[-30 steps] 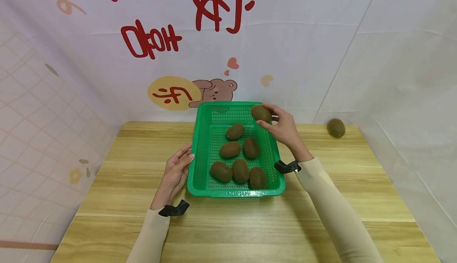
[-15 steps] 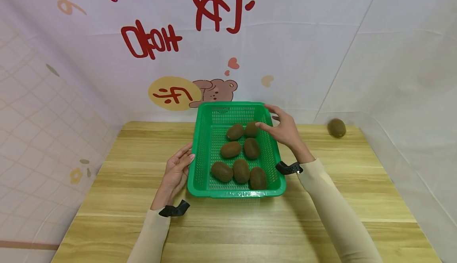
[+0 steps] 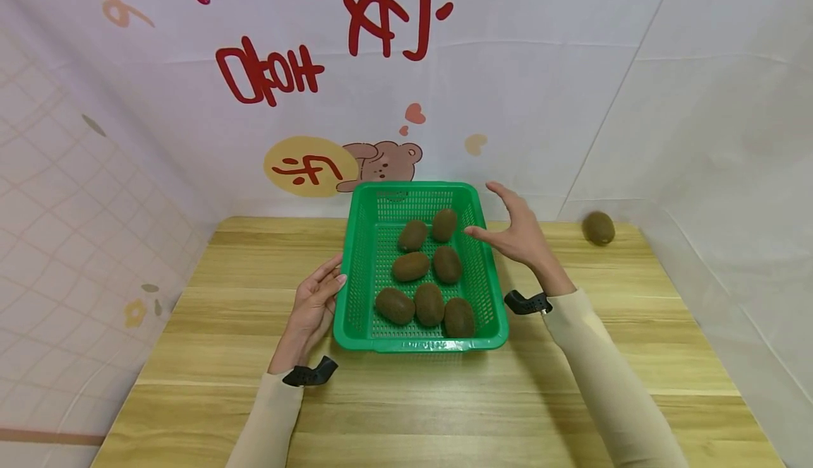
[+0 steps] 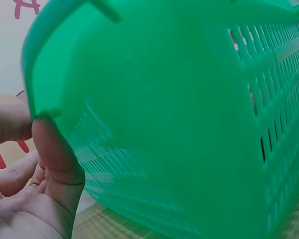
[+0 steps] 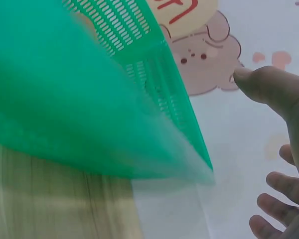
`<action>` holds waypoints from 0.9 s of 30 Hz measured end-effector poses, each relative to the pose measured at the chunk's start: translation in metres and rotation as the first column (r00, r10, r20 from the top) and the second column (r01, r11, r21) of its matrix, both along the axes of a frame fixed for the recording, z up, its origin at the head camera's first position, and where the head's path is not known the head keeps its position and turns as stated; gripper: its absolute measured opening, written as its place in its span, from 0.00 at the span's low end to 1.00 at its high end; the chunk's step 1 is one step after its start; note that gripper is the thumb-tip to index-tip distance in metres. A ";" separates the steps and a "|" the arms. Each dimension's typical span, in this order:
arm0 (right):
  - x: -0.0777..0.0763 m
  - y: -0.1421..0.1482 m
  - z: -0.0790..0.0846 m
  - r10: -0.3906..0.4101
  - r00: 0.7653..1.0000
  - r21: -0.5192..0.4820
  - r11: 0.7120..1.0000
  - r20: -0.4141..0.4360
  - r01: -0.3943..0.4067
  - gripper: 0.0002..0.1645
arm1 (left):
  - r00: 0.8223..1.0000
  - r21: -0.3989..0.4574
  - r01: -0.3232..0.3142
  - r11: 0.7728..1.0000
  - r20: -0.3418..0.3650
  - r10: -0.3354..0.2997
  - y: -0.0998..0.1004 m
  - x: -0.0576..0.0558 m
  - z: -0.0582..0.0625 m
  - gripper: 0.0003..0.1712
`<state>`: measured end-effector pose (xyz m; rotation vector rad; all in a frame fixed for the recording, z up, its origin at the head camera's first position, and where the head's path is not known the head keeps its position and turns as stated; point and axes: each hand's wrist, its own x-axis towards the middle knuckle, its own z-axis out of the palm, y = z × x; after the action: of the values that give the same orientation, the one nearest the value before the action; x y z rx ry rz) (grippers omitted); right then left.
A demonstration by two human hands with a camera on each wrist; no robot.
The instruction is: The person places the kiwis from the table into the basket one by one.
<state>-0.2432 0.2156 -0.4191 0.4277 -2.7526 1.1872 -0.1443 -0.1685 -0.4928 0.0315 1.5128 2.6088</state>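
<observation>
A green plastic basket (image 3: 406, 346) with slotted sides stands on the wooden table, several brown kiwis (image 3: 411, 267) lying on its floor. My left hand (image 3: 315, 303) holds the basket by its left rim; in the left wrist view the thumb (image 4: 57, 154) presses against the rim, with the other fingers behind. Just off the basket's right rim is my right hand (image 3: 517, 231), thumb and fingers spread with nothing between them. Closest to that hand, a kiwi (image 3: 444, 225) lies in the far right part of the basket. The right wrist view has the spread fingers (image 5: 284, 186) beside the basket corner.
One more kiwi (image 3: 598, 228) lies at the table's far right corner. A white printed cloth (image 3: 521, 101) hangs behind the table (image 3: 419, 411) and along both its sides. Each wrist wears a black band (image 3: 528, 303).
My right hand has let go of a kiwi, which now lies in the basket's far right part. The hand has spread and drawn off to the right. A neighbouring kiwi has turned slightly.
</observation>
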 end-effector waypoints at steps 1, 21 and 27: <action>-0.001 0.003 -0.001 -0.005 1.000 0.004 1.000 -0.004 0.005 0.57 | 1.000 0.001 0.001 1.000 -0.001 -0.001 0.000 0.000 0.000 0.34; -0.009 0.062 -0.027 -0.142 0.990 0.034 0.989 -0.015 0.143 0.61 | 1.000 0.016 0.003 1.000 -0.012 -0.003 0.000 0.000 -0.001 0.34; -0.007 0.081 -0.031 -0.180 0.983 0.022 0.984 0.025 0.179 0.64 | 1.000 0.019 -0.007 1.000 -0.018 0.007 0.000 -0.001 -0.003 0.35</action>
<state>-0.2499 0.2967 -0.4505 0.1613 -2.7584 1.1309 -0.1449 -0.1683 -0.4957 0.0517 1.4967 2.6349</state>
